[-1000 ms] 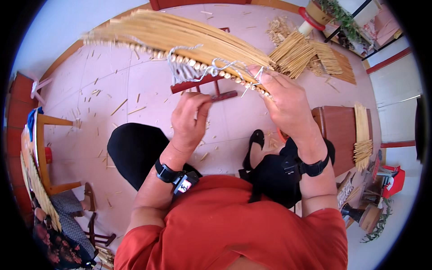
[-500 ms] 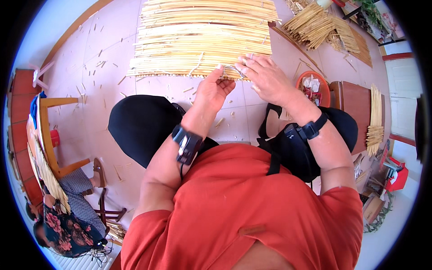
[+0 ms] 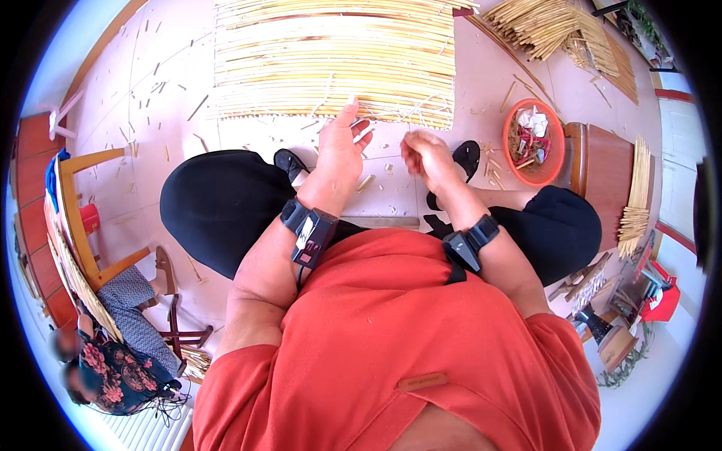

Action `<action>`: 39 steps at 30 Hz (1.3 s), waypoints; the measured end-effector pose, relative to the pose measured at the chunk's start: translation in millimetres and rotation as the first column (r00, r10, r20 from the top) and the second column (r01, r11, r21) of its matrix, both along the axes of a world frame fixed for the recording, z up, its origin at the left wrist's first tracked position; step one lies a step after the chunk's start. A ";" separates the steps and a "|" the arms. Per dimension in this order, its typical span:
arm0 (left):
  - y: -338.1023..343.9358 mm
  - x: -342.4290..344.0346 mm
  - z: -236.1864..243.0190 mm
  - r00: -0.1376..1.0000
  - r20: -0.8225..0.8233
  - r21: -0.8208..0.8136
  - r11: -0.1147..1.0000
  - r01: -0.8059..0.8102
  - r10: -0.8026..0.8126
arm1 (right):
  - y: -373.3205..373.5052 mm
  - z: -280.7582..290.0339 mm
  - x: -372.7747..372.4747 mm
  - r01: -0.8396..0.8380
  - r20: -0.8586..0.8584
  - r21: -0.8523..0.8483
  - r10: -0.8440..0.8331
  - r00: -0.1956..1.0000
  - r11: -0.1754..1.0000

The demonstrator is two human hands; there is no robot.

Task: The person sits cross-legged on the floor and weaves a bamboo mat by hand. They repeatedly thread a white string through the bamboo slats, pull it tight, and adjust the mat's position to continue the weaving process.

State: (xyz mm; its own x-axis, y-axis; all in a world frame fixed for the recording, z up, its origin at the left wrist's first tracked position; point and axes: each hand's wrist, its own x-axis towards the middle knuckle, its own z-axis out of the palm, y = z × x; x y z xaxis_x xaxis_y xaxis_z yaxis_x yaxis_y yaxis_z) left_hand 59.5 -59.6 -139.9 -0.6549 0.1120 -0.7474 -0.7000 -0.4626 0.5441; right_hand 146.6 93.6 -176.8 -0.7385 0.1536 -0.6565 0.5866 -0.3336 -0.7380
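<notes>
One head camera looks steeply down, close over the person's orange shirt, facing the tiled floor ahead.

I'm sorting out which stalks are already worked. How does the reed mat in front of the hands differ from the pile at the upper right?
The reed mat lies flat with its stalks parallel and bound side by side; the loose pile is a heap of unbound stalks fanning at angles. The mat is at the left hand, with thin strings hanging from its near edge; the pile lies away from both hands. Both are pale yellow stalks on the tiled floor.
</notes>
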 end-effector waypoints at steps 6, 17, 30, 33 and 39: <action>4.9 -0.4 6.6 0.999 0.007 0.051 0.998 0.049 -0.049 | 1.8 -12.2 -29.5 0.219 -0.348 0.022 -0.198 0.916 0.975; 15.2 4.3 7.0 0.991 0.006 0.108 0.985 0.132 -0.134 | -6.6 -7.9 -41.5 0.085 -0.478 0.154 -0.001 0.879 0.984; 0.4 14.2 57.1 0.510 -0.102 -0.781 0.386 0.491 -0.854 | -4.3 -21.0 -36.9 0.041 -0.509 0.338 0.146 0.848 0.940; -10.6 2.1 57.5 0.586 -0.101 -0.802 0.415 0.430 -0.804 | -0.3 -32.2 -29.4 -0.181 -0.329 0.171 0.230 0.916 0.968; -30.8 7.8 26.3 0.930 -0.017 -0.019 0.930 0.367 -0.368 | 13.5 92.8 -20.2 -0.737 -0.018 0.368 0.797 0.604 0.566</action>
State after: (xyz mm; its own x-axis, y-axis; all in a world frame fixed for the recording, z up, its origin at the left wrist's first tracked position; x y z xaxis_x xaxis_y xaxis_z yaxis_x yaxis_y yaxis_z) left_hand 67.3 -90.4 -113.6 -0.5845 0.3362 -0.7384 -0.8086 -0.1663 0.5644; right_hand 126.4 107.2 -84.0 -0.7583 -0.3642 -0.5406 0.3759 0.4332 -0.8192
